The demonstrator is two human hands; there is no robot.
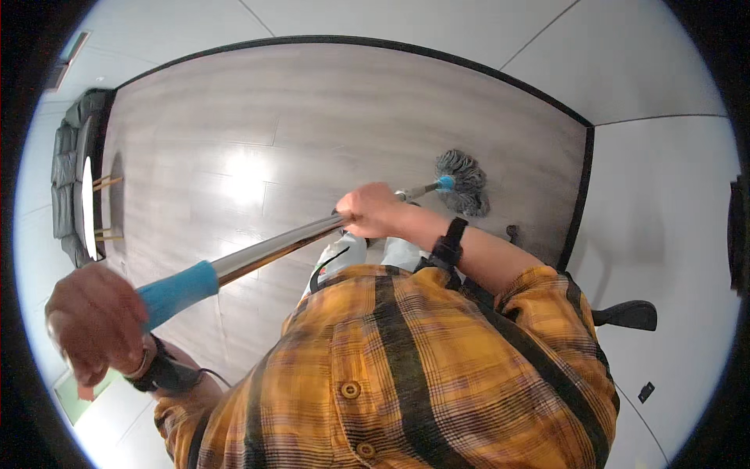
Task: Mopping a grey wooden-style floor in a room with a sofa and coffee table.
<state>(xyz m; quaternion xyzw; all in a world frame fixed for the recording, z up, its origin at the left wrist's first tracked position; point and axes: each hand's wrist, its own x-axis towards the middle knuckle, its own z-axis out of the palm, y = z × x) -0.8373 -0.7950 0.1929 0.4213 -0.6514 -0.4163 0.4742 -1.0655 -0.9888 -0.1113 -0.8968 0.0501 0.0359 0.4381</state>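
Observation:
A string mop with a grey yarn head (463, 187) is held slantwise in front of me. Its silver metal handle (275, 246) ends in a blue grip (179, 293) at the lower left. My left hand (96, 322) is closed around the top end of that grip. Farther down the pole, my right hand (372, 210) wraps the metal shaft. The yarn head lies spread on the wood-look floor (328, 129) to the right of my feet, joined to the shaft by a blue socket (445, 183).
A dark baseboard (363, 42) runs along the white walls (638, 70) ahead and to the right. On the left stand a black leather sofa (63, 182) and a white table (89, 205) with wooden legs. A black armrest (627, 315) juts out close on my right.

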